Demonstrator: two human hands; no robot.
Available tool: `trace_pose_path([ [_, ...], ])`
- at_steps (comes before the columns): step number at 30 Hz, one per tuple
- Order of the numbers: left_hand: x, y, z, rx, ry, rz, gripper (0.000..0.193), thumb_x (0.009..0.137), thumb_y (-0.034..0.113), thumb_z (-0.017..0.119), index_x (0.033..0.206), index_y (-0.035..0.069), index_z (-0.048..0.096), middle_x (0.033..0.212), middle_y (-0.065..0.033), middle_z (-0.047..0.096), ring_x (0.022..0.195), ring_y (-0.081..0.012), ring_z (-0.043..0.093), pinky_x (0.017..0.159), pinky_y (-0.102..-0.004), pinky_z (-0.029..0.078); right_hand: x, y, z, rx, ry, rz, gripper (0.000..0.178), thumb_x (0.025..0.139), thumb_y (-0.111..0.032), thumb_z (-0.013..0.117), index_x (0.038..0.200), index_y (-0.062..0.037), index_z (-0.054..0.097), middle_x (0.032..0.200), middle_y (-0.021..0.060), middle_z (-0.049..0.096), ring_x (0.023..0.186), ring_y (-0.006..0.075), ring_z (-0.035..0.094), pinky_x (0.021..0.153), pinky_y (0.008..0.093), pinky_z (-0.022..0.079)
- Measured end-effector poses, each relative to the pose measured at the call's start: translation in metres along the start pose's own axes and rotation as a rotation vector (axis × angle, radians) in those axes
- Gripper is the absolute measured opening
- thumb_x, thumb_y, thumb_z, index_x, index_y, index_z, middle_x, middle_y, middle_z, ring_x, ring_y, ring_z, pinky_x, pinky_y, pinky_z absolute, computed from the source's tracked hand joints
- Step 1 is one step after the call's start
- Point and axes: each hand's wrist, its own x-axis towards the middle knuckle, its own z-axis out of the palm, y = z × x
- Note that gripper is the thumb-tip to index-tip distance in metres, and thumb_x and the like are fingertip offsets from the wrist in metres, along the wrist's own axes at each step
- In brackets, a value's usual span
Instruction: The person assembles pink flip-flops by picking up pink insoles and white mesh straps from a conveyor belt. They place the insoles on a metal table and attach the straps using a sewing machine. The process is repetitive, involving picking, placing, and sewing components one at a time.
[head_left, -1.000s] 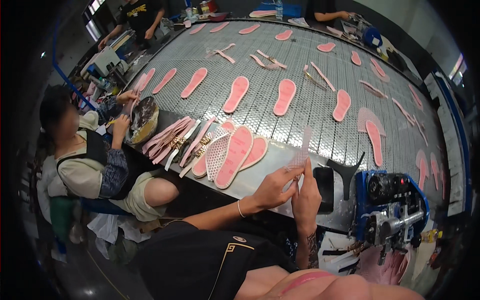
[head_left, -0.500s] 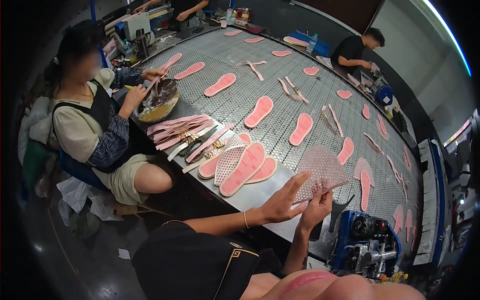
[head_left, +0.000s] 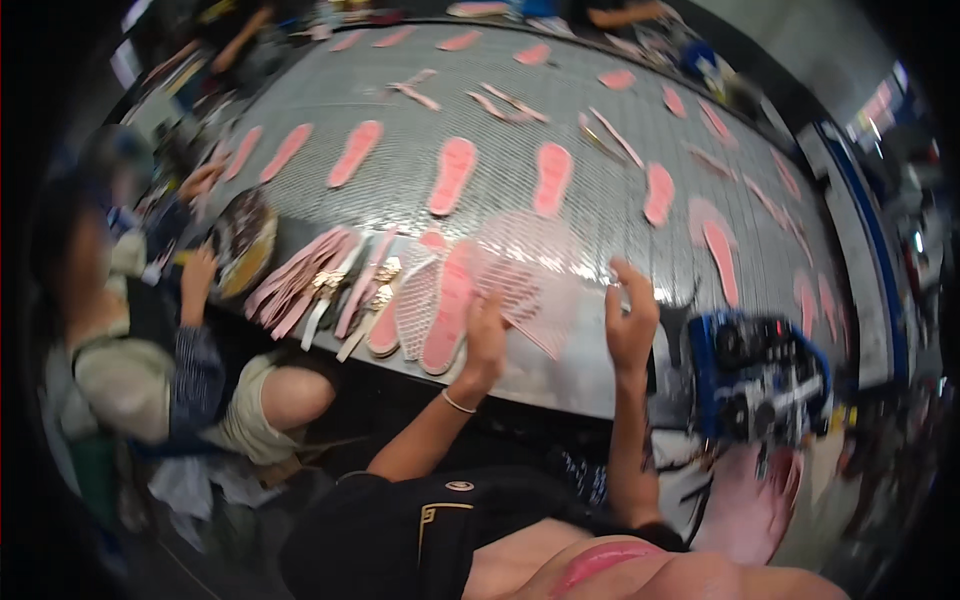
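Observation:
My left hand [head_left: 487, 338] pinches the lower left edge of a translucent pink mesh sheet [head_left: 540, 270], which is held up over the metal table edge. To the right of the sheet, my right hand [head_left: 632, 320] is raised and holds nothing, its fingers apart and slightly bent. Just left of the mesh lie pink insoles [head_left: 455, 300] with pale edging, overlapping one another, and a white mesh piece [head_left: 416, 305] rests on them. Pink straps [head_left: 303, 268], some with gold-coloured ornaments [head_left: 383, 290], are bunched farther left.
Several pink insoles [head_left: 553, 175] and straps [head_left: 602, 135] are spread across the perforated table [head_left: 400, 210]. A blue machine [head_left: 760, 380] stands right of my right hand. At left, a co-worker [head_left: 130, 340] sits by a smeared bowl [head_left: 245, 245]. Other people work along the far edge.
My right hand has let go of the mesh sheet and moved right of it. My left hand now grips the sheet and has moved left. The view has turned and blurred.

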Motion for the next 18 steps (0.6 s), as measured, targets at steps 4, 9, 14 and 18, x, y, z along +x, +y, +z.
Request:
trace_pose_path([
  [4, -0.003, 0.013, -0.004, -0.02, 0.016, 0.034, 0.034, 0.1, 0.014, 0.038, 0.127, -0.006, 0.045, 0.118, -0.0179, 0.059, 0.102, -0.0272, 0.063, 0.089, -0.0417, 0.053, 0.038, 0.125, 0.006, -0.283, 0.153, 0.2, 0.04, 0.081, -0.013, 0.062, 0.117, 0.0008, 0.056, 0.114, 0.0194, 0.059, 0.109, 0.0376, 0.053, 0.096, 0.0427, 0.04],
  [9, 0.006, 0.0, -0.028, 0.07, 0.014, 0.004, 0.041, 0.1, 0.019, 0.039, 0.135, -0.003, 0.039, 0.127, -0.0182, 0.055, 0.111, -0.0302, 0.058, 0.093, -0.0448, 0.051, 0.068, 0.227, 0.027, -0.464, 0.121, 0.686, 0.081, 0.077, -0.038, 0.07, 0.137, 0.003, 0.035, 0.134, 0.0249, 0.042, 0.122, 0.0435, 0.041, 0.102, 0.0499, 0.035],
  [14, 0.013, 0.018, -0.019, 0.094, -0.032, -0.004, 0.04, 0.099, 0.015, 0.04, 0.134, -0.006, 0.038, 0.127, -0.0178, 0.054, 0.112, -0.0273, 0.057, 0.096, -0.041, 0.049, 0.137, 0.266, 0.064, -0.467, 0.104, 0.784, 0.096, 0.075, -0.05, 0.071, 0.143, 0.0004, 0.025, 0.136, 0.0294, 0.038, 0.127, 0.0435, 0.037, 0.103, 0.0526, 0.033],
  [18, 0.016, 0.03, -0.015, 0.103, -0.116, -0.009, 0.041, 0.099, 0.015, 0.04, 0.134, -0.007, 0.039, 0.127, -0.0193, 0.054, 0.113, -0.0288, 0.057, 0.098, -0.0422, 0.047, 0.163, 0.309, 0.086, -0.658, 0.163, 0.694, 0.099, 0.076, -0.05, 0.071, 0.146, -0.0021, 0.02, 0.14, 0.0282, 0.033, 0.131, 0.0434, 0.032, 0.109, 0.0522, 0.024],
])
